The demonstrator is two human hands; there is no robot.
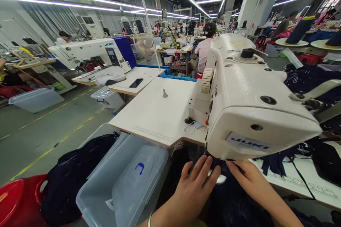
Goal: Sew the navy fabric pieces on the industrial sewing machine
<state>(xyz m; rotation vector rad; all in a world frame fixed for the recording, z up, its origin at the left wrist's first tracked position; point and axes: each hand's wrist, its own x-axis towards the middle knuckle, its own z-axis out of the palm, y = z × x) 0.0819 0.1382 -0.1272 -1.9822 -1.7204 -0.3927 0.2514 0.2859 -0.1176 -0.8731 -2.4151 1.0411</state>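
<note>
In the head view a white JUKI sewing machine fills the right side, its head just above my hands. Dark navy fabric lies under both hands and across my lap. My left hand rests on it with fingers spread, left of the needle area. The right hand is to the right, thumb and fingers close together at the fabric, their tips partly hidden by the machine head. Between the hands a small white rounded piece shows. The needle and presser foot are hidden.
A clear plastic bin stands below the white table, beside a dark fabric pile and a red tub. A phone lies on the adjoining table. A person sits ahead; navy strips lie right.
</note>
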